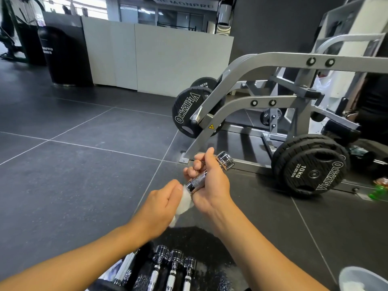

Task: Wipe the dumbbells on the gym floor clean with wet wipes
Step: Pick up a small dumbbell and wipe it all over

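Observation:
A small chrome dumbbell (pixel 225 160) is lifted above the dark floor, tilted with its far head up and to the right. My right hand (pixel 207 185) grips its knurled handle. My left hand (pixel 161 203) holds a white wet wipe (pixel 184 203) wrapped against the near end of the dumbbell, which the wipe and my fingers hide. Three more chrome dumbbells (pixel 174 267) lie side by side at the bottom of the view, between my forearms.
A grey plate-loaded machine (pixel 262 97) with black Olympia weight plates (pixel 310 169) stands close on the right. A grey tub (pixel 361 279) with something white in it sits at the bottom right. Green objects (pixel 379 193) lie by the machine. A white partition (pixel 159 57) stands behind.

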`<act>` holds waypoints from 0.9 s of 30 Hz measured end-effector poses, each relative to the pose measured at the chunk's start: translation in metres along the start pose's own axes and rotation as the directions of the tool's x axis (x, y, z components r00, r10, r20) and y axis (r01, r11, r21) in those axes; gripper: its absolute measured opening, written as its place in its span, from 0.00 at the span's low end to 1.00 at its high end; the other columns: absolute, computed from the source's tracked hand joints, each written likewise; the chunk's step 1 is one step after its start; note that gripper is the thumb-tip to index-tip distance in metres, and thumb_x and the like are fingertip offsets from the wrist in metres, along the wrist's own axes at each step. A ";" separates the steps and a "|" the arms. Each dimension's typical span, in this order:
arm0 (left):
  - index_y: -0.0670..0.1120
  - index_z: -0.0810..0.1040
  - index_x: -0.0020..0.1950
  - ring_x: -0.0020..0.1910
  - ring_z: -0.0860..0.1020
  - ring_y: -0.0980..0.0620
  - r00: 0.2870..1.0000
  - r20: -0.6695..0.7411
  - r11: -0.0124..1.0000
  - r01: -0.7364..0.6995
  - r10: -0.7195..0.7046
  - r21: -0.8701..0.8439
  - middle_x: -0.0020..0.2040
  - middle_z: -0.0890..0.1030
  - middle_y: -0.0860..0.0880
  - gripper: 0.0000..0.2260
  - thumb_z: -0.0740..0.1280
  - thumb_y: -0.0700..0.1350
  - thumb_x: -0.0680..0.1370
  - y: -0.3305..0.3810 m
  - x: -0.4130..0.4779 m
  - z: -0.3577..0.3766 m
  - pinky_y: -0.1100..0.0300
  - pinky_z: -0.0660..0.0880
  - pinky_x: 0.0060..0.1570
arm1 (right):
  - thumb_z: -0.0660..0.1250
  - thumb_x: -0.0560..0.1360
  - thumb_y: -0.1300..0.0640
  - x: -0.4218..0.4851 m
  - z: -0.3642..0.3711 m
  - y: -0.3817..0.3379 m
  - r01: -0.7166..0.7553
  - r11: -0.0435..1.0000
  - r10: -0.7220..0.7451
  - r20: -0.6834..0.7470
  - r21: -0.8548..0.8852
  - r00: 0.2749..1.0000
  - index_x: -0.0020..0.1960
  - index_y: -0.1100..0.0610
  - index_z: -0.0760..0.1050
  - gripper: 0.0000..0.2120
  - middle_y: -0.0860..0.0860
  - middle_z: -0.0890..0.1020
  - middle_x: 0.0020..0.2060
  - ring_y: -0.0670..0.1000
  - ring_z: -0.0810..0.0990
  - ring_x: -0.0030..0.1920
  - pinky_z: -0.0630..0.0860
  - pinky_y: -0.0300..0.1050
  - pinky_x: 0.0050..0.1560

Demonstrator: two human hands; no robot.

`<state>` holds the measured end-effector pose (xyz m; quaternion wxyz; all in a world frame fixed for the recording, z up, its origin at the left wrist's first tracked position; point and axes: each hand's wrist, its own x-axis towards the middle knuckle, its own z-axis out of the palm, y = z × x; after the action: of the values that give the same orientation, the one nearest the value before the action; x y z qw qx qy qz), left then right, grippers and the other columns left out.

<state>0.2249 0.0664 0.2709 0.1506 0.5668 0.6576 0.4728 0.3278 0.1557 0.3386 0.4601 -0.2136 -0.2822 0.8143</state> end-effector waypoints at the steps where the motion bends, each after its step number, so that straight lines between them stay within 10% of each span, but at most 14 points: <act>1: 0.50 0.66 0.39 0.33 0.67 0.53 0.994 0.026 0.993 0.107 -0.106 -0.040 0.33 0.70 0.48 0.14 0.55 0.57 0.80 0.006 0.002 0.002 0.47 0.67 0.37 | 0.64 0.82 0.46 -0.001 -0.001 -0.001 -0.010 1.000 0.010 0.006 -0.028 1.000 0.41 0.60 0.75 0.19 0.52 0.68 0.27 0.49 0.68 0.24 0.76 0.45 0.36; 5: 0.50 0.70 0.34 0.31 0.66 0.48 0.784 0.232 0.703 0.620 -0.576 -0.348 0.31 0.71 0.47 0.14 0.62 0.51 0.79 0.024 0.007 0.002 0.53 0.64 0.35 | 0.63 0.82 0.45 -0.003 -0.004 -0.005 -0.030 1.000 0.031 0.024 -0.007 0.999 0.40 0.60 0.74 0.20 0.51 0.65 0.25 0.49 0.65 0.22 0.75 0.44 0.34; 8: 0.45 0.75 0.34 0.21 0.66 0.51 0.611 0.543 0.367 0.787 -0.576 -0.496 0.27 0.70 0.46 0.20 0.61 0.56 0.81 0.034 0.005 -0.009 0.65 0.61 0.20 | 0.63 0.83 0.45 -0.002 -0.003 -0.008 -0.018 0.999 0.017 0.024 0.036 1.000 0.40 0.60 0.73 0.20 0.51 0.66 0.24 0.48 0.64 0.21 0.75 0.44 0.34; 11: 0.43 0.76 0.35 0.20 0.66 0.52 0.603 0.588 0.330 0.793 -0.539 -0.511 0.27 0.70 0.47 0.23 0.59 0.58 0.82 0.038 0.005 -0.005 0.67 0.59 0.20 | 0.62 0.83 0.45 -0.001 -0.004 -0.009 -0.011 0.999 0.010 0.033 0.030 0.999 0.40 0.59 0.73 0.20 0.51 0.67 0.24 0.48 0.64 0.22 0.75 0.44 0.34; 15: 0.45 0.71 0.36 0.28 0.70 0.50 0.797 0.171 0.653 0.580 -0.580 -0.487 0.30 0.72 0.47 0.14 0.60 0.44 0.82 0.039 0.007 0.006 0.58 0.65 0.33 | 0.63 0.82 0.44 0.000 -0.005 -0.003 -0.031 0.999 0.031 0.002 0.029 1.000 0.40 0.60 0.74 0.22 0.52 0.68 0.25 0.49 0.66 0.22 0.77 0.45 0.33; 18: 0.49 0.67 0.36 0.37 0.70 0.48 0.966 -0.065 0.967 0.244 -0.249 -0.078 0.32 0.71 0.51 0.17 0.59 0.43 0.85 0.030 0.009 0.005 0.53 0.66 0.35 | 0.63 0.82 0.43 0.004 -0.003 0.004 -0.077 0.994 0.079 -0.027 0.077 0.997 0.40 0.59 0.73 0.22 0.51 0.69 0.27 0.49 0.69 0.23 0.78 0.45 0.35; 23: 0.49 0.67 0.49 0.43 0.75 0.41 0.980 0.156 0.940 -0.168 0.125 0.298 0.43 0.76 0.48 0.08 0.56 0.46 0.87 0.009 0.006 -0.005 0.40 0.74 0.45 | 0.63 0.82 0.44 0.008 -0.004 0.007 -0.093 0.990 0.102 -0.087 0.107 0.991 0.39 0.59 0.71 0.21 0.51 0.71 0.27 0.50 0.71 0.23 0.78 0.47 0.38; 27: 0.49 0.71 0.62 0.55 0.74 0.54 0.938 0.198 0.800 -0.346 0.285 0.490 0.58 0.79 0.51 0.07 0.57 0.46 0.86 -0.001 0.005 -0.007 0.57 0.73 0.55 | 0.63 0.83 0.45 0.012 -0.009 0.006 -0.076 0.994 0.086 -0.136 0.080 0.987 0.39 0.58 0.72 0.21 0.51 0.70 0.27 0.50 0.70 0.24 0.77 0.47 0.42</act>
<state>0.2174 0.0679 0.2758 -0.0510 0.7139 0.6467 0.2639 0.3230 0.1662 0.3268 0.4527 -0.2640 -0.2101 0.8254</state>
